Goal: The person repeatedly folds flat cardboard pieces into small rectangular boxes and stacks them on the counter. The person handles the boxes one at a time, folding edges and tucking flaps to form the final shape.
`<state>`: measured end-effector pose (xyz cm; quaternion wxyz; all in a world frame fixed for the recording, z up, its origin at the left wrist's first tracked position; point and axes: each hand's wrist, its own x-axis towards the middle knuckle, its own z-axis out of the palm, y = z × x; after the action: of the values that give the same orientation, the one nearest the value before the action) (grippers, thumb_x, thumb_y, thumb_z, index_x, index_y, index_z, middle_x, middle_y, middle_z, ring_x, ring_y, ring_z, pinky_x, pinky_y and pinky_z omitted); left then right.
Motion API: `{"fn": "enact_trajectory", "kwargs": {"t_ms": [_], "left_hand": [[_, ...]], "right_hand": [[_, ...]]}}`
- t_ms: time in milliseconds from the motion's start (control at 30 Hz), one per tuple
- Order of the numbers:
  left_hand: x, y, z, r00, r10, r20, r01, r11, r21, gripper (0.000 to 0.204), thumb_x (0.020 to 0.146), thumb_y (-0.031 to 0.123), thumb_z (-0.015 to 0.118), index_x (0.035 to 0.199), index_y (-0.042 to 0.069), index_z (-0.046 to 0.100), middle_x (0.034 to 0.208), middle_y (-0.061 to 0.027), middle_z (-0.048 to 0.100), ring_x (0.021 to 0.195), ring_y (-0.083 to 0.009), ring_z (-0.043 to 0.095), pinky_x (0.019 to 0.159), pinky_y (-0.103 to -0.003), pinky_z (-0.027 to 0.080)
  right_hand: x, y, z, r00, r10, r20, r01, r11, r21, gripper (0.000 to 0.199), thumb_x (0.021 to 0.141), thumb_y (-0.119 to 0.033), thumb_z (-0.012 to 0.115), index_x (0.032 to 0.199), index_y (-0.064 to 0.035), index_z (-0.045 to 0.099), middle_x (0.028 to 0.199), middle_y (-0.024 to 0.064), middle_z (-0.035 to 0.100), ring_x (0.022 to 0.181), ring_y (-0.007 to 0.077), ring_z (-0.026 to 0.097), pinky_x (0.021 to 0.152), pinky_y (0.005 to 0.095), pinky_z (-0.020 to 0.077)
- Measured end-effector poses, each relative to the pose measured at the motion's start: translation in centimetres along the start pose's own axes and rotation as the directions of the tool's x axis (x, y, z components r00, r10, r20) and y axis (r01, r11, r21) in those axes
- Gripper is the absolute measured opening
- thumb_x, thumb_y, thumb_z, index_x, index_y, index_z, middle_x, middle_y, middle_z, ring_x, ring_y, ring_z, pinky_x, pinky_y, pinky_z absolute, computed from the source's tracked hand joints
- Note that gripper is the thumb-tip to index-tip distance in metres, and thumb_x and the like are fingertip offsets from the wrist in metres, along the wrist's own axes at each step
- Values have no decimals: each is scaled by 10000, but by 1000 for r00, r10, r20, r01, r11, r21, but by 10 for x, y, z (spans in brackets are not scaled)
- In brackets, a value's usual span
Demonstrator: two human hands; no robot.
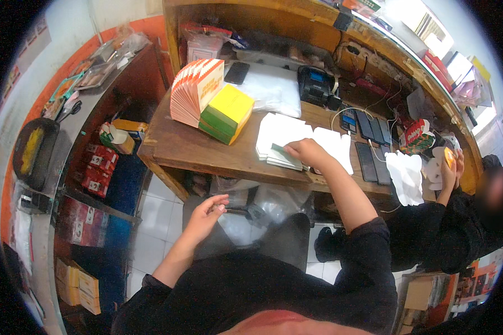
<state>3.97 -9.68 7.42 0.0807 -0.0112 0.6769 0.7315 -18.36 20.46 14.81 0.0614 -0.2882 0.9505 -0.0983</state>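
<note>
My right hand (309, 152) is over a stack of white flat cartons or sheets (282, 129) on the wooden desk. Its fingers are pinched at the edge of a small dark green piece (279, 149), card-like, on the near side of the stack. More white sheets (335, 145) lie to the right of that hand. My left hand (205, 216) hangs in the air before the desk, above my lap, fingers partly bent and apart, with nothing visible in it. Left of the stack are a yellow and green box (227, 114) and a fan of orange and white folded cartons (197, 92).
The desk (173, 142) also bears a plastic-wrapped white pack (271, 86), a black card terminal (317, 84) and several phones (367, 159) with cables. At the right, another person's hand (451, 170) holds an orange item. A shelf unit with red boxes (98, 167) stands left.
</note>
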Motion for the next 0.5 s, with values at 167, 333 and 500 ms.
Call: {"fn": "enact_trajectory", "kwargs": {"t_ms": [167,333,500], "left_hand": [[4,7,0,1000,5,1,-5,1000,10,367,974,169,565,1316,39,541,1202,-87,617,1006,-157,595,911,-301,461],[7,7,2,999,43,-2,-42,998,43,346,972,168,565,1298,53,560,1174,-69,629,975,-137,593,888,-287,460],[10,11,4,999,51,-2,-51,992,118,340,952,139,590,1286,73,573,1246,-77,588,938,-130,601,845,-274,473]], "right_hand": [[-5,-15,20,909,-198,-366,63,935,-349,131,831,-138,614,949,-136,672,831,56,620,806,254,642,713,399,499],[-10,-17,6,687,-251,-682,-88,903,-420,252,806,-91,611,1032,-190,656,755,19,547,702,211,593,697,368,456],[-29,-49,-45,754,-10,-657,-198,950,-241,216,859,-147,605,1069,-174,650,789,83,600,733,273,629,695,419,467]]}}
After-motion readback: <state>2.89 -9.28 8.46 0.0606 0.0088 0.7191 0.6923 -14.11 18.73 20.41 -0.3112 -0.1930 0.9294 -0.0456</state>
